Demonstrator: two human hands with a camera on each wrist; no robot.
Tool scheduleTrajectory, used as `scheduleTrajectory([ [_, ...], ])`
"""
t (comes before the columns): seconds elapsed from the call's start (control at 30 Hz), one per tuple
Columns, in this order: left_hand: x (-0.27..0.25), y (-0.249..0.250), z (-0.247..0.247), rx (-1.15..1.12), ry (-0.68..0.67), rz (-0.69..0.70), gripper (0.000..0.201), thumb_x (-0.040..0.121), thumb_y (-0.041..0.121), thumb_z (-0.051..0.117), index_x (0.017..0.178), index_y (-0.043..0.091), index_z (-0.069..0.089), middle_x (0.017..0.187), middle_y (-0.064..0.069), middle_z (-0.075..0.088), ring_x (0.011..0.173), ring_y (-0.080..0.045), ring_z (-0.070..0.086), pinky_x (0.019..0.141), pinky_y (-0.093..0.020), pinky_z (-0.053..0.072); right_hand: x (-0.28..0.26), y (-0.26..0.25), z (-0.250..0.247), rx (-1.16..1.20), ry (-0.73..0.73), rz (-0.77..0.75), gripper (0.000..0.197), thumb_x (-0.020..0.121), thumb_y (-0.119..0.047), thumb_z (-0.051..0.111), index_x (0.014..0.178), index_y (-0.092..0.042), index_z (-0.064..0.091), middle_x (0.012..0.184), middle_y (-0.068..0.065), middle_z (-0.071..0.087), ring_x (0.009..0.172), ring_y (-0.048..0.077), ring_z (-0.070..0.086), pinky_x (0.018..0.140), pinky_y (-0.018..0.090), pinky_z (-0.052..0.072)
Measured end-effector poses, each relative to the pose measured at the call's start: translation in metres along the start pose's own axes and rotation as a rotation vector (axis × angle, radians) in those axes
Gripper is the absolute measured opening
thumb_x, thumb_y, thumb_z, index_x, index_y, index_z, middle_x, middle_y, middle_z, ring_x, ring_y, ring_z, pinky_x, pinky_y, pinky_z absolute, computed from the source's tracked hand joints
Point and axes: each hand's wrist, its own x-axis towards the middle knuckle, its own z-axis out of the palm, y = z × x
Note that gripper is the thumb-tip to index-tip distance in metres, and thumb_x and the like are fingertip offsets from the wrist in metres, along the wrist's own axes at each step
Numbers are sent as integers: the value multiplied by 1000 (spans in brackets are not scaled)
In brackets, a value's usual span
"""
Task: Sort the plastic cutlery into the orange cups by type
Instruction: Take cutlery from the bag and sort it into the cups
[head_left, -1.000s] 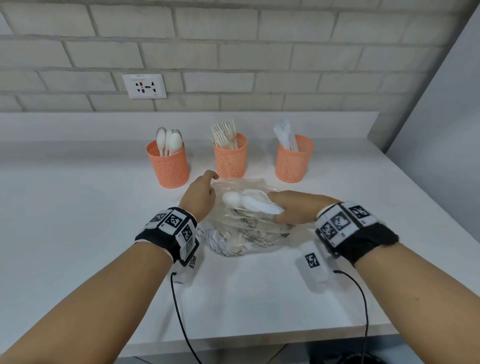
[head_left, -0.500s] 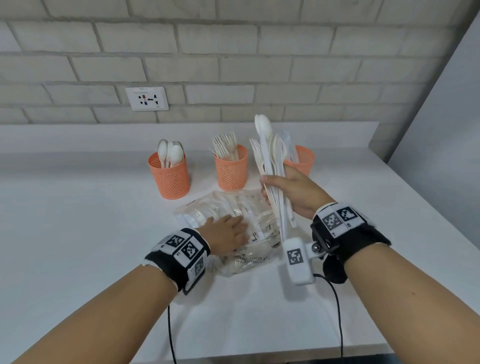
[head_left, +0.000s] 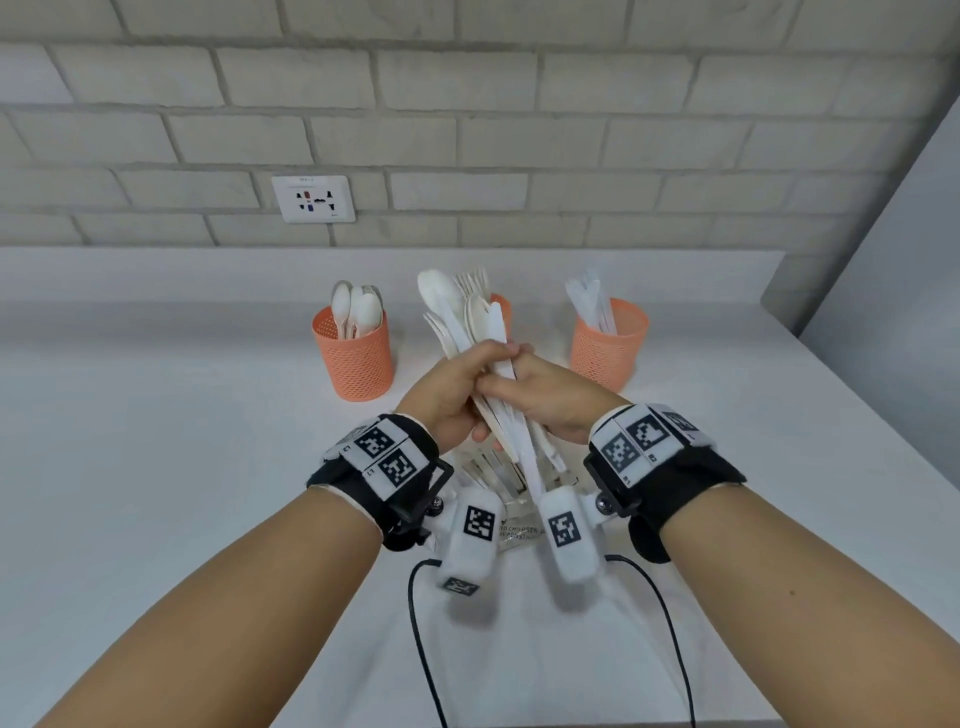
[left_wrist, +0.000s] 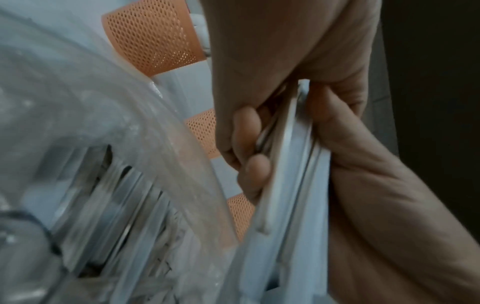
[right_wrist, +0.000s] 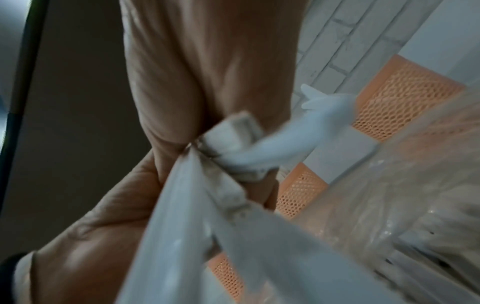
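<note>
White brick wall (head_left: 467, 104) backs the scene, and on it we see a white socket plate (head_left: 314, 199) with faint, unreadable print along its top edge. Below the wall runs a white surface (head_left: 156, 467) with a raised ledge at the rear; a grey panel (head_left: 893, 270) closes the right side.

Three orange mesh cups stand in a row near the ledge: the left cup (head_left: 353, 358) holds spoons, the middle cup (head_left: 502, 309), mostly hidden, holds forks, and the right cup (head_left: 609, 343) holds knives.

In front of the middle cup we see both hands raised above the surface. The left hand (head_left: 452, 395) and the right hand (head_left: 550, 397) have their fingers curled around one mixed bundle of cutlery (head_left: 467, 317), its heads pointing up and its handles hanging below the palms.

Under the hands lies a clear plastic bag (head_left: 498, 478) with more cutlery inside; black print on it reads in part "CHILDREN", the rest illegible. Both wrists carry black bands with square coded markers.
</note>
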Motion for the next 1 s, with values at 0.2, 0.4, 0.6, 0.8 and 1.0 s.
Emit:
scheduleTrajectory([
  [0.2,12,7,-14,-200,144,64,16,90,18,56,93,4,64,86,-7,66,80,-22,64,58,-30,55,-1,10,-6,18,50,-33,38,97,-17,46,133,-7,41,115,12,59,83,28,65,76,38,53],
  [0.4,18,3,-18,-313,171,65,19,92,22,55,90,5,62,89,-8,68,88,-20,66,73,-31,59,4,16,-2,-47,210,-97,26,101,-18,34,113,-3,52,80,9,62,63,22,64,52,29,54],
  [0.6,19,6,-13,-317,246,40,16,93,14,54,89,1,62,71,-5,69,67,-16,67,64,-29,59,11,18,-4,-555,416,-149,23,100,-21,38,95,-5,54,78,5,55,65,16,50,53,13,35],
  [0.8,17,10,-13,-333,306,21,19,93,14,55,100,-2,61,87,-13,65,73,-22,66,65,-33,59,12,10,-4,-801,440,-160,29,99,-17,38,116,-4,57,93,18,63,82,30,58,67,27,36],
  [1.0,20,13,-19,-299,317,22,17,93,11,54,79,4,59,58,-2,63,55,-10,63,64,-26,56,7,-3,-8,-746,504,-182,26,96,-6,38,121,1,45,69,1,48,61,19,50,57,28,41],
])
